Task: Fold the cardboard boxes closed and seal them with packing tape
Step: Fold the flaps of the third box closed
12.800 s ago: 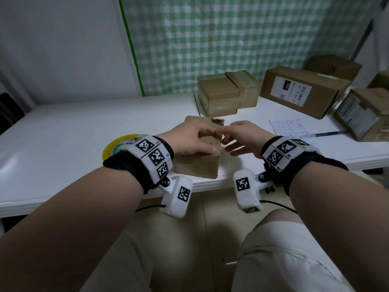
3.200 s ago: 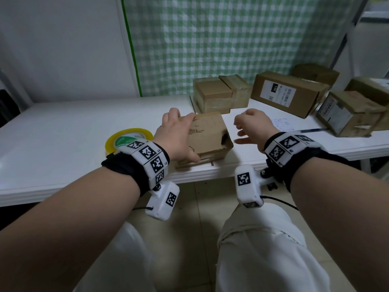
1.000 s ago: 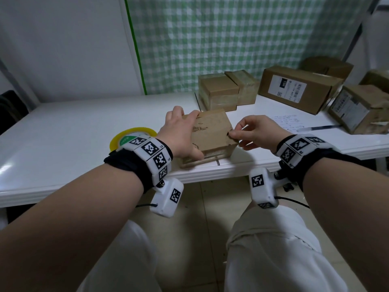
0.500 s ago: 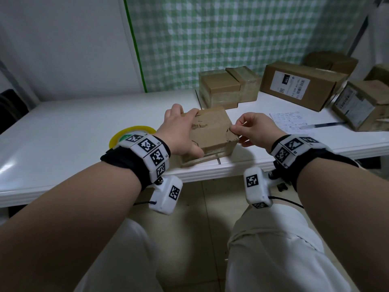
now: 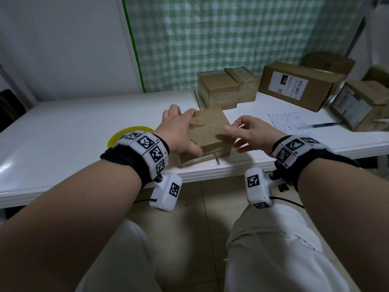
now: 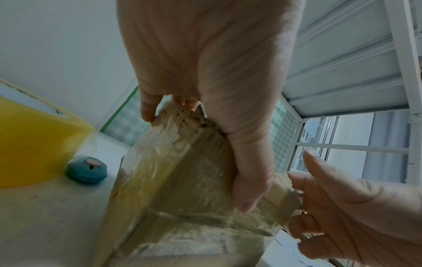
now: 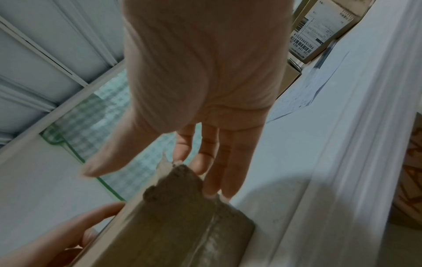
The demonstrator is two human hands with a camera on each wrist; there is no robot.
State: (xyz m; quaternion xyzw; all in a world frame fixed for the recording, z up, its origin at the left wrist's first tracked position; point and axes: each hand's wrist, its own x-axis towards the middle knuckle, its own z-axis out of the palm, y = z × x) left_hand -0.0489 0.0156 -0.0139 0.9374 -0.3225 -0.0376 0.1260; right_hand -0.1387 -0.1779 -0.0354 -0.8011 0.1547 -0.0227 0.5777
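A small, worn cardboard box (image 5: 210,131) with clear tape on its sides stands near the table's front edge. My left hand (image 5: 185,133) grips its left side, fingers hooked over the far top edge and thumb pressed on the near face. In the left wrist view the box (image 6: 182,189) fills the space under that palm. My right hand (image 5: 235,138) lies against the box's right side with straight fingers and the thumb held off it. The right wrist view shows those fingertips (image 7: 212,189) touching a frayed corner of the box (image 7: 178,225). A yellow tape roll (image 5: 126,133) lies behind my left wrist.
Two small taped boxes (image 5: 219,89) stand behind, with a longer labelled box (image 5: 294,85) and more boxes (image 5: 362,104) at the right. A paper sheet (image 5: 286,121) and a pen (image 5: 320,125) lie right of my hands. A small blue round object (image 6: 86,171) sits by the roll.
My right hand has let go of its pinch at the box's right top corner and now lies with straight fingers along that side. The left hand keeps its grip.
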